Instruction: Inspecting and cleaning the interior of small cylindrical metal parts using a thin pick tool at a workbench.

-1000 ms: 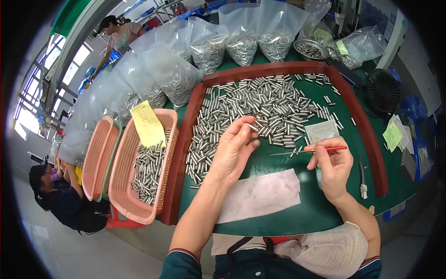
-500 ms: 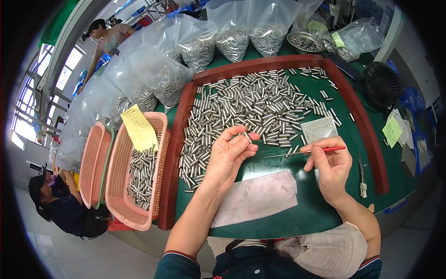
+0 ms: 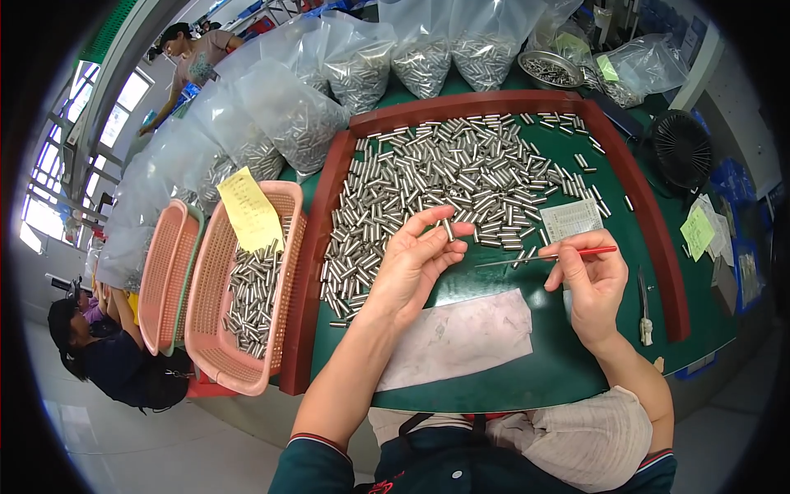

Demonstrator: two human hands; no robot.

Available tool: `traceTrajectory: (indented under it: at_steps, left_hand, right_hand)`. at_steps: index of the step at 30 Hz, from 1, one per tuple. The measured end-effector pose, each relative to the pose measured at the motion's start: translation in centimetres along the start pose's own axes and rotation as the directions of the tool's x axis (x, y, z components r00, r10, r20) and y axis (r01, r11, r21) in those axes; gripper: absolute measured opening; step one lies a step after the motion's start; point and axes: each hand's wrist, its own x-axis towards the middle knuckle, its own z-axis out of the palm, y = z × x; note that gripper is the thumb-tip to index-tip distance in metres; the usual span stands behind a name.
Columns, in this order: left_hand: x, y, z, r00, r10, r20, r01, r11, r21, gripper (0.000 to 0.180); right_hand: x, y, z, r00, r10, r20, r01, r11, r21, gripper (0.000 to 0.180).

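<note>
Metal pin (image 3: 448, 230): pinched upright between thumb and fingers of the left hand (image 3: 415, 265), raised over the green tabletop (image 3: 494, 362) for viewing. Red-handled pick (image 3: 550, 256): gripped pen-like by the right hand (image 3: 591, 284), tip aimed at it. Loose pins (image 3: 444, 177) are spread behind.

The single head camera looked steeply down, from close above, at the green table (image 3: 494, 387) and both forearms.

The left hand (image 3: 411, 263) hides the pins beneath it, and the yellow note (image 3: 249, 210) covers part of the pink basket (image 3: 216, 346).
</note>
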Motion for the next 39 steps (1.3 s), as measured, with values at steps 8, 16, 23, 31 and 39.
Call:
traceTrajectory:
  at_steps: [8,16,23,31,39]
  left_hand:
    - [0.2,-0.1,-0.3,0.999,-0.022,0.032,0.025,0.994,-0.109,0.029]
    - [-0.7,4.3,-0.4,0.371,0.921,0.121,-0.574,0.125,0.809,0.016]
    - [-4.0,9.3,-3.5,-0.093,0.933,0.348,0.296,-0.308,0.904,0.034]
    - [0.0,4.1,-2.0,0.433,0.811,0.394,-0.209,-0.335,0.919,0.008]
    - [2.7,-0.4,-1.9,0.62,0.65,0.441,-0.178,-0.43,0.885,0.02]
  right_hand:
    - [0.1,-0.1,0.0,1.0,0.003,0.014,-0.003,1.0,-0.007,0.005]
    - [-0.4,-0.7,0.1,1.0,-0.014,0.007,0.014,0.998,-0.058,0.002]
    - [-0.3,-0.4,0.6,0.999,-0.025,0.04,0.026,0.999,-0.034,0.006]
    - [-0.3,-0.3,0.2,1.0,-0.001,0.028,0.001,1.0,-0.002,0.005]
    - [-0.4,-0.3,0.2,0.999,0.002,0.034,-0.003,1.0,0.017,0.005]
